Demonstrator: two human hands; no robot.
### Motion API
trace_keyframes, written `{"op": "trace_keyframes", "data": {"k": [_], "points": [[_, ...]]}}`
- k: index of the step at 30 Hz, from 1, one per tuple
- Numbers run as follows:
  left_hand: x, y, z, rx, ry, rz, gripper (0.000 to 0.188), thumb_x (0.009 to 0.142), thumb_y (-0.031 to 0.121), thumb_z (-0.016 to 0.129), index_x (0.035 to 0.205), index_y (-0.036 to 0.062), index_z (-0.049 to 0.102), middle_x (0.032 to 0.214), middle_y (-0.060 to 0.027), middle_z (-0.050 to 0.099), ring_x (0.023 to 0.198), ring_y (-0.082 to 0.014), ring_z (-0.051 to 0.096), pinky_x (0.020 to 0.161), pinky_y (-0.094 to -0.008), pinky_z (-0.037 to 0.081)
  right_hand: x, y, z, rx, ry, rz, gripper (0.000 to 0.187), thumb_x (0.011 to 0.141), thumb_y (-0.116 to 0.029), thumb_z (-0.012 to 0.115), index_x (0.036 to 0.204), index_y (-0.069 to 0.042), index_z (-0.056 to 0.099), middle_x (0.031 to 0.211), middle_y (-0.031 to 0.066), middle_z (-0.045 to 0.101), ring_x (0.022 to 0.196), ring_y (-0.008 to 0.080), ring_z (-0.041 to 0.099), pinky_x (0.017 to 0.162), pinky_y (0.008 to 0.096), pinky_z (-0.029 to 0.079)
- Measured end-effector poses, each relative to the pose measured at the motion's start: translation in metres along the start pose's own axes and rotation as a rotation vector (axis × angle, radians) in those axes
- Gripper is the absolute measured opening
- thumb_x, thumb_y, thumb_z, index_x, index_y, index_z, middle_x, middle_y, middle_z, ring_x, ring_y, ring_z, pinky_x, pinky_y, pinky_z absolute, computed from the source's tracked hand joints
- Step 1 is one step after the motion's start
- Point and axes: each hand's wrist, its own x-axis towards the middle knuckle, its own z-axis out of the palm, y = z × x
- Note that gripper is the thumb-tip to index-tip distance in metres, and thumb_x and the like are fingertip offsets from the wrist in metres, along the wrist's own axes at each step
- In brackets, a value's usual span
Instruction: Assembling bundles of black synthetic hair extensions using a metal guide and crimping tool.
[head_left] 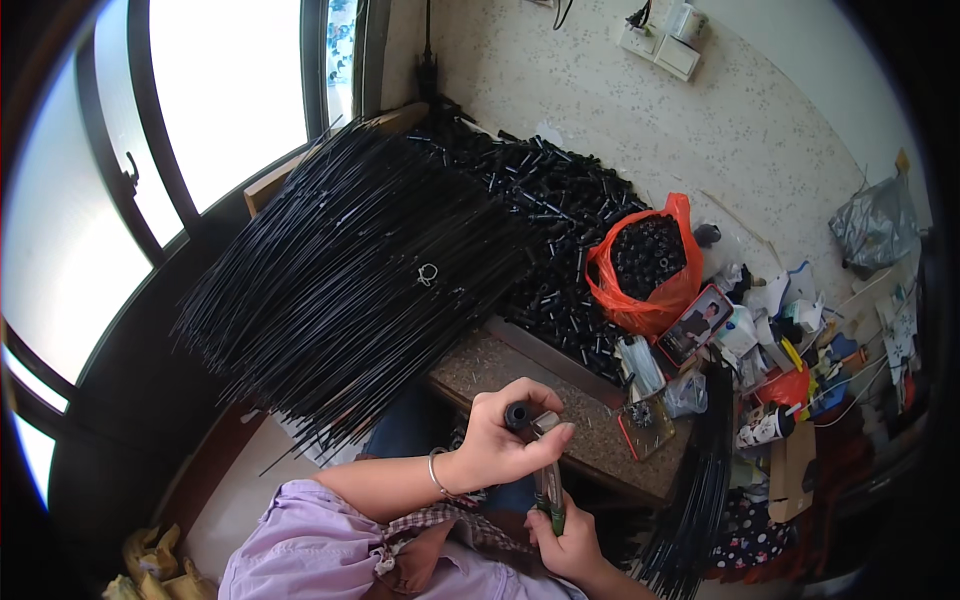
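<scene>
Close in front of my body, my left hand (pixel 490 450) is closed around a short black tube (pixel 517 414), whose round open end faces up. Lower and to the right, my right hand (pixel 568 545) grips the green handle of a pair of pliers (pixel 555 490). The metal head of the pliers reaches up to the left hand's fingers, beside the tube. Whether the jaws touch the tube is hidden. Beyond the left hand lies a large sheaf of thin black rods (pixel 350 250), with a small pale loop (pixel 428 274) on top.
Many short black tubes (pixel 540 200) are heaped at the back of the table (pixel 480 370), behind a dark strip (pixel 560 362). A red bag (pixel 608 280) of black rings, a phone (pixel 697 325) and clutter stand right. More rods (pixel 690 500) hang near my right arm. Windows (pixel 225 90) line the left.
</scene>
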Motion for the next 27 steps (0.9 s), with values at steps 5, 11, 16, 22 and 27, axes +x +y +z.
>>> {"op": "trace_keyframes", "data": {"k": [5,11,16,22,27], "points": [[0.007,0.008,-0.012,0.065,-0.09,0.039,0.026,0.066,0.018,0.072,0.082,0.0021,0.059,0.058,0.0026,0.051,0.052,-0.0025,0.044,0.047,-0.0169,0.033,0.003,0.002,-0.003,-0.085,0.039,-0.127,0.016,0.087,-0.011,0.051,0.094,0.003,0.053,0.063,0.0044,0.058,0.052,0.0095,0.056,0.051,0.0233,0.045],[0.004,0.002,-0.005,0.013,-0.049,0.012,0.022,0.068,0.017,0.071,0.08,0.0025,0.059,0.059,0.0027,0.051,0.052,-0.0026,0.044,0.047,-0.0173,0.033,0.005,0.005,0.001,0.054,0.003,-0.086,0.016,0.086,-0.01,0.052,0.097,0.002,0.054,0.063,0.004,0.059,0.052,0.0094,0.056,0.051,0.0232,0.046],[0.007,0.018,-0.018,0.041,-0.214,-0.062,0.028,0.077,0.014,0.068,0.099,0.0002,0.057,0.059,0.0028,0.052,0.053,-0.0017,0.043,0.048,-0.017,0.032,0.019,-0.001,-0.025,0.027,-0.084,-0.057,0.015,0.084,-0.008,0.055,0.094,0.002,0.056,0.064,0.0028,0.058,0.051,0.0082,0.055,0.05,0.0221,0.045],[-0.001,0.012,-0.016,-0.001,-0.24,-0.051,0.022,0.084,0.019,0.058,0.095,-0.0006,0.06,0.06,0.0018,0.053,0.055,-0.0026,0.043,0.051,-0.0178,0.033,0.057,0.07,-0.06,-0.323,0.194,-0.041,0.044,0.083,-0.035,0.059,0.101,0.005,0.055,0.093,0.0166,0.055,0.085,0.0293,0.057,0.073,0.0349,0.045],[-0.006,0.02,-0.016,-0.017,-0.336,-0.134,0.019,0.083,0.018,0.057,0.08,-0.0007,0.061,0.059,0.0008,0.054,0.051,-0.0038,0.044,0.047,-0.0181,0.033,0.069,0.13,-0.045,-0.8,0.321,0.159,0.042,0.08,-0.041,0.059,0.088,0.001,0.055,0.091,0.0144,0.051,0.088,0.0317,0.054,0.073,0.0421,0.046]]}}
